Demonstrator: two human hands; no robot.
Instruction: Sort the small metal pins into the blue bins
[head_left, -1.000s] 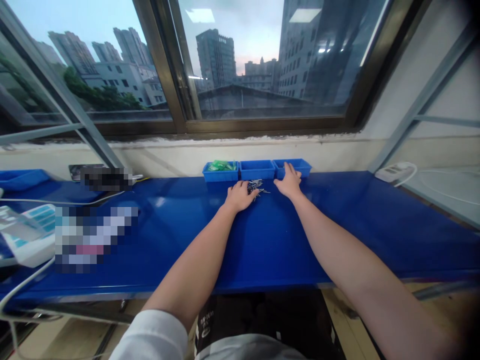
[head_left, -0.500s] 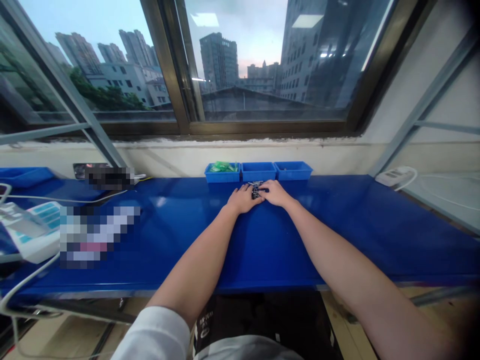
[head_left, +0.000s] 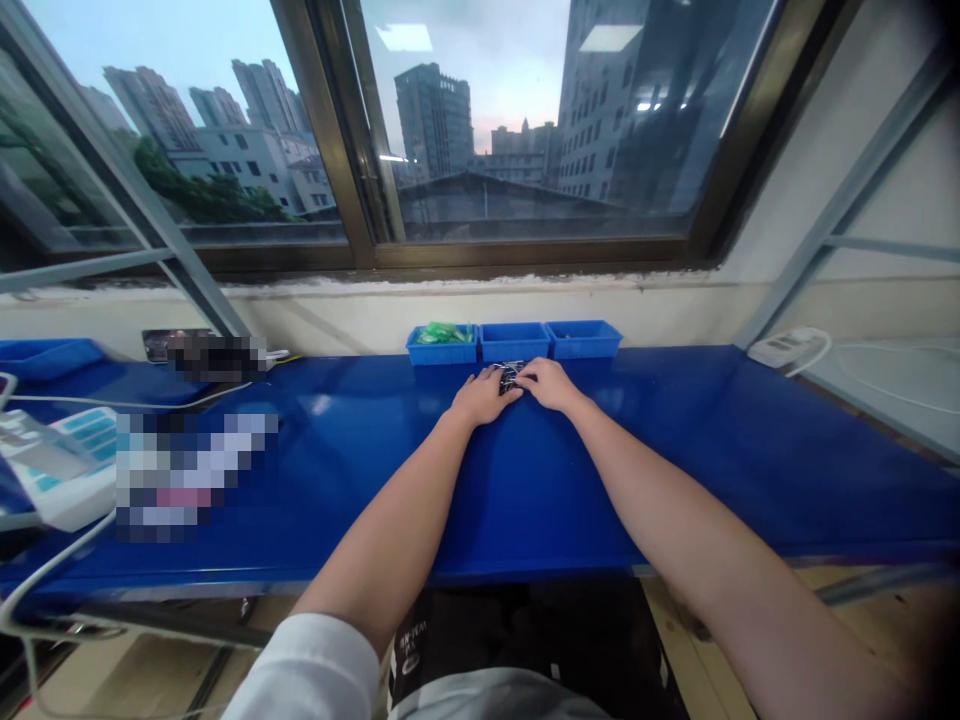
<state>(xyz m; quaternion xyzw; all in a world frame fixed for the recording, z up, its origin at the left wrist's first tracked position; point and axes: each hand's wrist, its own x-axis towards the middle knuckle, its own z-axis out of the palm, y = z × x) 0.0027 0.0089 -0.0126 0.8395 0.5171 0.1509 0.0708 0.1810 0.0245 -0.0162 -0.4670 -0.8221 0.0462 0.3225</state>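
1. I see a small pile of thin metal sticks on the blue table, on the far side, just in front of the middle blue tray.
2. The left hand lies flat and loose by the left side of the pile, thumb spread well away from the fingers. I do not see it closed on anything.
3. The right hand is at the right side of the pile, with its thumb and fingertips bent close together. I can't tell if it pinches a stick, as the tips are too small to see well.
4. My guess is that each stick is light, hard and stiff, and won't break easily. They look shiny, so they may slip and roll. I would pinch one stick by its middle, or slide it out by one end, as they lie crossed.
5. The left blue tray has green things in it. The right blue tray has some tiny bits inside, too small to name.
6. There are pale letters on the dark pants, but they are turned and blurry, so I can't read them surely. I see no clear brand on the trays.
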